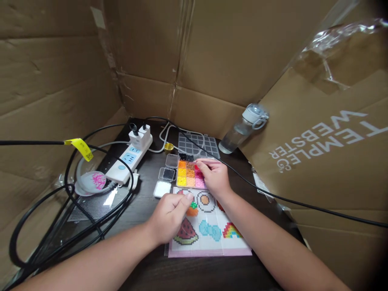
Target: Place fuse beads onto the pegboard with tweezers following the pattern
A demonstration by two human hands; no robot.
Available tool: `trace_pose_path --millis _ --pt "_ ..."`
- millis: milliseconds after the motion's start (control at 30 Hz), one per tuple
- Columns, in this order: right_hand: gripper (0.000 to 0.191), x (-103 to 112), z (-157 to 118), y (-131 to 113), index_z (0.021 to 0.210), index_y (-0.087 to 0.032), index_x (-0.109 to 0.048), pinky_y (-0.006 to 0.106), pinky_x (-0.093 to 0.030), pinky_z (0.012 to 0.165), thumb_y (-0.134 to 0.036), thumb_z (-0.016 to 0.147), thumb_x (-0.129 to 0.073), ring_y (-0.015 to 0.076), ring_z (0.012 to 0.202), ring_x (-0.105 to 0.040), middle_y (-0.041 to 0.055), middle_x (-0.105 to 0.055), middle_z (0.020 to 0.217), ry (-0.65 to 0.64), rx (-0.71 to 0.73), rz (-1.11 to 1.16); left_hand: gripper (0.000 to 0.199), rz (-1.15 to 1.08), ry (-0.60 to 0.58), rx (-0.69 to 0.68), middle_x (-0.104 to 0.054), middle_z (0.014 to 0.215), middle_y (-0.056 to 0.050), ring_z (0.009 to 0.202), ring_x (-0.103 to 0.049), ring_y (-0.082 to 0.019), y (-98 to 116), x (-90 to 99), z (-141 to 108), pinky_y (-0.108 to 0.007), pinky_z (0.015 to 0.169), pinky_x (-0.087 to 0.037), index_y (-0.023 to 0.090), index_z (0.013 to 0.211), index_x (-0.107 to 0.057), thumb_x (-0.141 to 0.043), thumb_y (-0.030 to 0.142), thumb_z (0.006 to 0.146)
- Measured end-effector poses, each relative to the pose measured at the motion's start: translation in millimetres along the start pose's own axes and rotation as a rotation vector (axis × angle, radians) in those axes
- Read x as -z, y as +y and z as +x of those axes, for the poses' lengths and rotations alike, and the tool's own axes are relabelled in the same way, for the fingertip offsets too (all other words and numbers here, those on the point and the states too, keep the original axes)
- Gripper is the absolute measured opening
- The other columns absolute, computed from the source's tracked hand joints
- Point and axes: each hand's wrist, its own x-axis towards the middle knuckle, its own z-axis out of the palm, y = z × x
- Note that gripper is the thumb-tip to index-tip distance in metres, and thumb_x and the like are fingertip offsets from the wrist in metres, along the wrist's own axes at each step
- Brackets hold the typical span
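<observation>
My right hand (214,176) pinches thin pink tweezers (202,162), whose tips reach over a compartment tray (190,176) of orange, yellow, red, pink and black beads. Closed at the left edge of the pattern sheet (212,251), my left hand (172,216) has its thumb against its curled fingers; what it grips is too small to name. Pictures of a watermelon slice (185,233), a blue bow (210,230), a rainbow (232,230) and a fried egg (206,201) show on the sheet.
Small boxes of white beads (162,189) and black beads (168,174) lie left of the tray. A power strip (129,159), looped black cables (71,190) and a dish of pink beads (97,181) are further left. Behind stand a gridded lid (198,145) and a bottle (242,128).
</observation>
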Motion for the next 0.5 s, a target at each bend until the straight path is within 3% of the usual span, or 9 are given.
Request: trace_pose_path --millis 200,500 --pt "0.019 -10.7 5.6 3.0 0.07 -0.017 -0.074 0.03 -0.05 0.076 -0.028 0.077 -0.06 0.02 0.082 -0.066 0.007 -0.073 0.082 -0.024 -0.052 -0.033 0.05 0.003 -0.018 0.002 -0.022 0.05 0.005 0.049 -0.024 -0.009 -1.1 0.9 -0.6 -0.025 0.047 -0.021 0.019 0.051 -0.025 -0.035 0.047 0.091" --pt "0.02 -6.6 6.1 3.5 0.072 -0.017 -0.073 0.03 -0.05 0.08 -0.031 0.078 -0.059 0.0189 0.085 -0.066 0.006 -0.073 0.085 0.039 -0.102 0.01 0.051 0.003 -0.004 -0.008 -0.025 0.048 0.005 0.047 -0.026 -0.009 -1.1 1.0 -0.1 -0.024 0.046 -0.023 0.019 0.05 -0.027 -0.035 0.048 0.091"
